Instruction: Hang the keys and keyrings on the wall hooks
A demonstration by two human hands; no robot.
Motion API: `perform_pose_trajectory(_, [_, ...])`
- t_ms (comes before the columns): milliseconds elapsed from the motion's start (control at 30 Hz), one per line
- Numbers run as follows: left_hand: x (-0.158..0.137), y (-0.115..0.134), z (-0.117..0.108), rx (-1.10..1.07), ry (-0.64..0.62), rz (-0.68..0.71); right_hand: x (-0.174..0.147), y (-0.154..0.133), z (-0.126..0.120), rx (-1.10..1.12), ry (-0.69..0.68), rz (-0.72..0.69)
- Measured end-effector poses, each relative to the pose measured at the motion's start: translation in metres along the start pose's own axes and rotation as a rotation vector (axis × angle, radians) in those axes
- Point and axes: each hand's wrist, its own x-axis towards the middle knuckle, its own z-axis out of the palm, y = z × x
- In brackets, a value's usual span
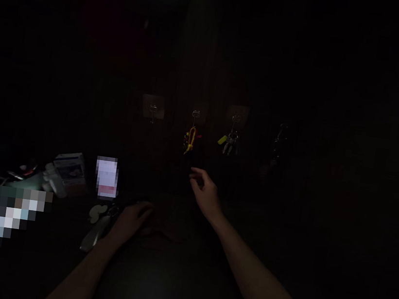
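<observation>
The scene is very dark. My right hand [204, 192] reaches forward with its fingers loosely apart and nothing in it, just below a yellow and red keychain [190, 140] that hangs from a wall hook [195, 114]. A bunch of keys with a yellow tag [230, 142] hangs from the hook to its right. My left hand [134, 220] rests low on a dark surface, fingers curled; whether it holds anything is hidden by the dark. A pale flat object [96, 232] lies just left of it.
An empty hook [153, 109] is on the wall at the left, and a dim dark item [279, 141] hangs at the far right. A white box [71, 168] and a bottle [54, 179] lie among clutter at the left.
</observation>
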Motion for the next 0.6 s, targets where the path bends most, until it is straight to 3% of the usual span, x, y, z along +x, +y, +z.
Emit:
perform_pose_trajectory(333, [-0.001,0.001,0.005,-0.017,-0.037,0.058,-0.067,0.02,-0.001,-0.199,-0.526,0.034])
perform_pose_trajectory(600, [-0.002,0.007,0.002,0.005,-0.049,0.033,-0.088,0.021,-0.001,-0.289,-0.612,0.036])
